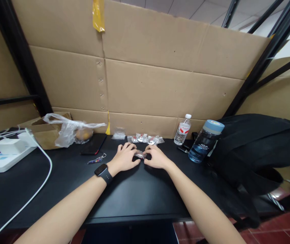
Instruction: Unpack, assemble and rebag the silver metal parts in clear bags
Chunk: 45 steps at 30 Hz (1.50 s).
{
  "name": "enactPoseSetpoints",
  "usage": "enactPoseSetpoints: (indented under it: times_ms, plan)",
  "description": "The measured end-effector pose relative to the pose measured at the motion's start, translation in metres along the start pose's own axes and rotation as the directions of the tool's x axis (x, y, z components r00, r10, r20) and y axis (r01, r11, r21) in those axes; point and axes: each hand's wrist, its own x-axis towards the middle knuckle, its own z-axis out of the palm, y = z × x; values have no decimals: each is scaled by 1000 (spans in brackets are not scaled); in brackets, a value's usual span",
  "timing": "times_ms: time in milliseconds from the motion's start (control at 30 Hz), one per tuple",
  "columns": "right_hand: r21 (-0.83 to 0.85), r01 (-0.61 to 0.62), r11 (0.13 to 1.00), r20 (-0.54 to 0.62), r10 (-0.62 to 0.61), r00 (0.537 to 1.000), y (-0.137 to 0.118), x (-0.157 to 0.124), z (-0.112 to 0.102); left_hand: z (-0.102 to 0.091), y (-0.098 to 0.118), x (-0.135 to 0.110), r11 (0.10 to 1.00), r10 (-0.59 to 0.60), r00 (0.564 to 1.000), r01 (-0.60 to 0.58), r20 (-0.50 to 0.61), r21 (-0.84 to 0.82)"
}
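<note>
Near the middle of the black tabletop, my left hand and my right hand hold a small shiny plastic packet between them. Fingers and thumbs curl at its two sides, the left at one end and the right at the other. What the packet contains is too small to make out. Just behind my hands, along the cardboard wall, lie several small clear packets with silvery and red contents. A stack of clear plastic bags is left of them.
Left: a keychain, a dark phone-like slab, a knotted plastic bag, a cardboard box, a white power strip and its cable. Right: a water bottle, a blue-lidded AQUA bottle and a black backpack.
</note>
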Motion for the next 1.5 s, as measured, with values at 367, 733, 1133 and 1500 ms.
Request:
enactPoseSetpoints:
  times_ms: [367,733,1133,1500]
  plan:
    - [220,-17,975,-1,17,1000,-1,3,-4,2,-9,6,991,-96,995,94,-18,-93]
    - [399,-73,914,-28,92,995,2,3,5,5,-10,5,978,-159,987,158,2,-134]
    - [236,-113,965,-125,146,981,21,9,13,5,-2,-1,990,143,990,-143,18,2]
    - [-86,-118,989,-36,115,993,34,13,8,20,-11,20,989,132,991,-130,-24,70]
